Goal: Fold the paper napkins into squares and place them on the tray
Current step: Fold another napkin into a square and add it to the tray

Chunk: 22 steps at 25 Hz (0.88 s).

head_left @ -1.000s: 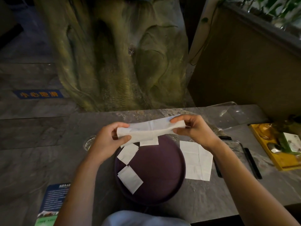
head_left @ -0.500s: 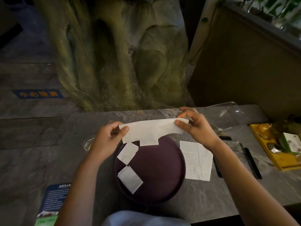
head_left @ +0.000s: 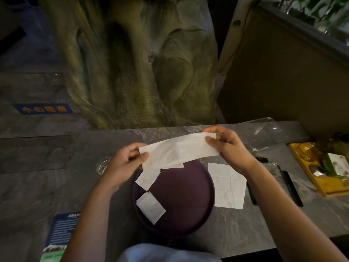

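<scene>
Fingers of the left hand pinch one end of a long white paper napkin strip, and the right hand pinches the other end, so the strip hangs stretched in the air above the far rim of a round dark purple tray. Two small folded white napkin squares lie on the tray's left side. A flat unfolded white napkin rests on the grey stone table, touching the tray's right edge.
</scene>
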Each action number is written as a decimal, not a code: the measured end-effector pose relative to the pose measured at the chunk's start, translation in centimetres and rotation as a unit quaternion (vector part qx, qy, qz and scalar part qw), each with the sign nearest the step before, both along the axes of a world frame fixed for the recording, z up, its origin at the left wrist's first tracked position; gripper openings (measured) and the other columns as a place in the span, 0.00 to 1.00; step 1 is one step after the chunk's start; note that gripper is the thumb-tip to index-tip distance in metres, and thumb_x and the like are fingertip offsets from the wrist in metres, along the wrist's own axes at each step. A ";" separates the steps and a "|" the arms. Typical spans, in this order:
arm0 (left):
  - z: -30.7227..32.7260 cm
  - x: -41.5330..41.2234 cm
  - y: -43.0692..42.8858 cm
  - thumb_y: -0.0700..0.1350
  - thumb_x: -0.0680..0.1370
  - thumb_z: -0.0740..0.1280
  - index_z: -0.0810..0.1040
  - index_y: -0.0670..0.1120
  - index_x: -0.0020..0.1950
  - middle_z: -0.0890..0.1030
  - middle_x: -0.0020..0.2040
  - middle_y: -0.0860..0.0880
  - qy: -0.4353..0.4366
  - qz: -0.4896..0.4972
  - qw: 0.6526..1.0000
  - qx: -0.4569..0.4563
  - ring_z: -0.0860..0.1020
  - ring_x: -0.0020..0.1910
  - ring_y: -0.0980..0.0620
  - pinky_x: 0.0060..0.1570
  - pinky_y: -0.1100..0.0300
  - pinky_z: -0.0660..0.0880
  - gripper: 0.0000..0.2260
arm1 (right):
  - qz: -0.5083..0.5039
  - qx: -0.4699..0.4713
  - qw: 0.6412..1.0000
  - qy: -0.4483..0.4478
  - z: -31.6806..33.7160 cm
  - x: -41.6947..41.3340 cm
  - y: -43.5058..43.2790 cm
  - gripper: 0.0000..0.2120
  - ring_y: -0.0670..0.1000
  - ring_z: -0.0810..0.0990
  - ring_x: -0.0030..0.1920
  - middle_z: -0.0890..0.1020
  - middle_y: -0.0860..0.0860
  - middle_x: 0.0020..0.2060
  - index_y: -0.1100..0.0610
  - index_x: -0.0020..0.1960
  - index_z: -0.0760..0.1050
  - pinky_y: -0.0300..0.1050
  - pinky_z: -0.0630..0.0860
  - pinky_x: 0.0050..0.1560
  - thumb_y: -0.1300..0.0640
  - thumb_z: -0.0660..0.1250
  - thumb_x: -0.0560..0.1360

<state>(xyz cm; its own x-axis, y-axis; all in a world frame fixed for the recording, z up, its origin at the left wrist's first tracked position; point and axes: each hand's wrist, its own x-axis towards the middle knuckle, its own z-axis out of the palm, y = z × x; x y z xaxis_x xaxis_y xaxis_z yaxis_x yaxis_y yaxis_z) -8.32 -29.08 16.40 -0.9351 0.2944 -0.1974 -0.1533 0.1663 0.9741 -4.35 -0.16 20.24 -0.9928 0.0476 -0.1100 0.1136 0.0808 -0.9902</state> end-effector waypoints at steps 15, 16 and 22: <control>2.7 1.8 5.1 0.42 0.68 0.75 0.81 0.47 0.53 0.86 0.50 0.49 -0.009 -0.146 0.986 0.077 0.84 0.49 0.51 0.48 0.59 0.79 0.15 | 0.015 -0.167 0.985 -0.035 3.9 -1.3 -3.9 0.13 0.48 0.80 0.45 0.80 0.52 0.44 0.57 0.60 0.75 0.41 0.80 0.40 0.54 0.65 0.78; 2.9 1.8 5.1 0.44 0.66 0.76 0.81 0.48 0.52 0.86 0.49 0.49 -0.009 -0.124 0.989 0.082 0.84 0.48 0.51 0.47 0.58 0.79 0.16 | -0.001 -0.223 0.973 -0.055 3.6 -1.2 -4.3 0.15 0.49 0.82 0.46 0.81 0.52 0.45 0.57 0.58 0.76 0.43 0.80 0.41 0.51 0.67 0.75; 2.6 1.5 5.2 0.52 0.61 0.81 0.81 0.52 0.50 0.86 0.45 0.51 0.007 -0.003 0.998 0.059 0.84 0.44 0.52 0.44 0.54 0.80 0.20 | 0.028 -0.275 0.950 -0.142 0.0 0.8 -6.2 0.21 0.57 0.83 0.51 0.82 0.62 0.55 0.59 0.63 0.74 0.52 0.80 0.54 0.51 0.71 0.74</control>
<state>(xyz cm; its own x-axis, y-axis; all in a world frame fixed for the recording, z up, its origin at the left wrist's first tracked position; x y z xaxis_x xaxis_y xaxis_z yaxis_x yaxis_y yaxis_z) -6.85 -23.91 18.99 -0.9359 0.3198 -0.1475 -0.1381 0.0520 0.9891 -3.53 -6.40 20.29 -0.9184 -0.1470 -0.3673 0.3938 -0.4268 -0.8141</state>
